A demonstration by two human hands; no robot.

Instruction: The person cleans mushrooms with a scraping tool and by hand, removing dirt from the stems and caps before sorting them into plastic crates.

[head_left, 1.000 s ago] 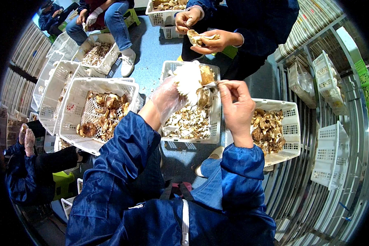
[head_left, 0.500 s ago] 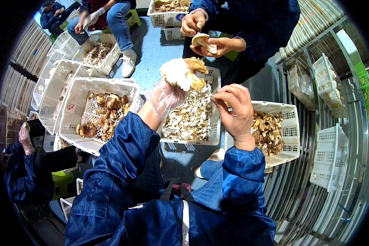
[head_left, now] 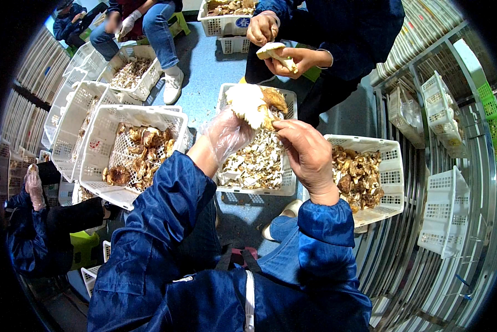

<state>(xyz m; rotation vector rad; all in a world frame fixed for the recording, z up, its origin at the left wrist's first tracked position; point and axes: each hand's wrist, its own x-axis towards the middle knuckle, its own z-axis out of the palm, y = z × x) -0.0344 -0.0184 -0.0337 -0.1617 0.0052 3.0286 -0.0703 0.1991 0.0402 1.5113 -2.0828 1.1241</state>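
Note:
My left hand (head_left: pixel 225 135), in a clear plastic glove, is closed round a large mushroom (head_left: pixel 247 105) with a pale, ragged underside and brown parts. The bare fingers of my right hand (head_left: pixel 310 154) are pinched against the mushroom's lower right edge; what lies between the fingertips is too small to make out. Below both hands stands a white plastic basket (head_left: pixel 259 191) holding many pale and brown mushroom trimmings (head_left: pixel 251 166).
Left of me a white basket (head_left: pixel 91 171) holds brown mushrooms (head_left: pixel 149 141); another basket (head_left: pixel 393 180) of them stands at my right. Opposite, a co-worker's hands (head_left: pixel 290 61) work on a mushroom. Metal racks (head_left: pixel 414 221) line the right side.
My right hand has moved left from beside the mushroom until its fingertips meet the edge. The mushroom has turned slightly in my left hand.

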